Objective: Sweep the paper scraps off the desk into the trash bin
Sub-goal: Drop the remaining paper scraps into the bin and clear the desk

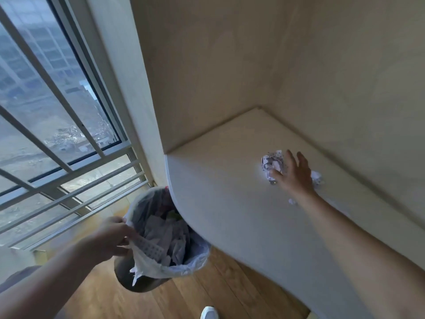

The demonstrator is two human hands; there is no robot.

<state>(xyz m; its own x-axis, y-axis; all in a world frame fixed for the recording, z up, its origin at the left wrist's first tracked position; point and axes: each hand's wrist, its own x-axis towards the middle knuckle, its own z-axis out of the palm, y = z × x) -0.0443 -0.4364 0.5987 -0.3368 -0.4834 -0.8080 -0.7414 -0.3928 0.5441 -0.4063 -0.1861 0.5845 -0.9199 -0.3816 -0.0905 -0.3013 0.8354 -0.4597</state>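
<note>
Gripping the rim of the trash bin (161, 245), the left hand (112, 236) is pinching the white bin liner (149, 265) between closed fingers, holding the bin tucked under the rounded edge of the desk (230, 215). Torn paper is already lying inside it. Farther right, the right hand (294, 176) is resting flat on the desktop with fingers spread wide and grasping nothing, its fingertips touching a crumpled paper scrap (272, 163). Another scrap (317, 177) is peeking out behind the palm, and a tiny white fragment (291, 201) is lying near the wrist. Sweeping well probably means keeping the palm low, gathering all three pieces leftward, and keeping the bin's mouth directly beneath the edge.
</note>
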